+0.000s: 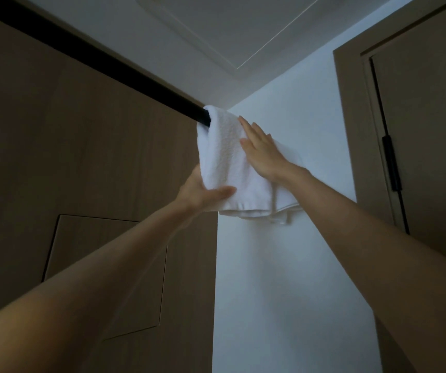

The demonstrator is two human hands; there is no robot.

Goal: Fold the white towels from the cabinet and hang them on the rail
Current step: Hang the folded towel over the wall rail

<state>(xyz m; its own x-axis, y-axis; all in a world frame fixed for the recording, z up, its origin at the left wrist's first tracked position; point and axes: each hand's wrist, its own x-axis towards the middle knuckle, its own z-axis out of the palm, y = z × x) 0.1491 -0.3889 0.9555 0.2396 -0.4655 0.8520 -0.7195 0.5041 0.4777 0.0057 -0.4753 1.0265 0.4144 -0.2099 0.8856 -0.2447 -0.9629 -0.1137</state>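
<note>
Both forearms (pixel 109 265) are raised toward the black rail (pixel 95 59), where the white towel (pixel 226 160) is draped over the rail's end, close against the white wall (pixel 283 251). The towel's lower left edge is pinched by the left hand (pixel 203 191), thumb in front. The right hand (pixel 261 152) is laid flat on the cloth, fingers straight. The towel is judged soft, light and limp, so it is best gripped at the hem and smoothed, not tugged.
</note>
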